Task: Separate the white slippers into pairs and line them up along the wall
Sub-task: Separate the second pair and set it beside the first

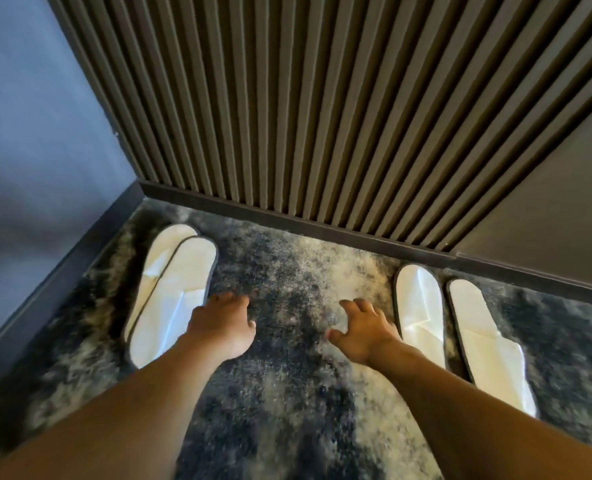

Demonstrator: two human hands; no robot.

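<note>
Two white slippers with dark edging lie stacked, one partly over the other, at the left: the upper slipper (177, 299) covers most of the lower slipper (163, 254). At the right, a second pair lies side by side, toes toward the wall: its left slipper (421, 306) and its right slipper (485, 341). My left hand (223, 323) hovers just right of the stacked slippers, fingers apart, holding nothing. My right hand (364, 332) is spread open just left of the right pair, also empty.
A ribbed dark panel wall (305, 98) with a dark baseboard (287, 220) runs across the back. A blue-grey wall (38, 133) closes the left side, forming a corner. The floor is a mottled grey and cream carpet (287, 393).
</note>
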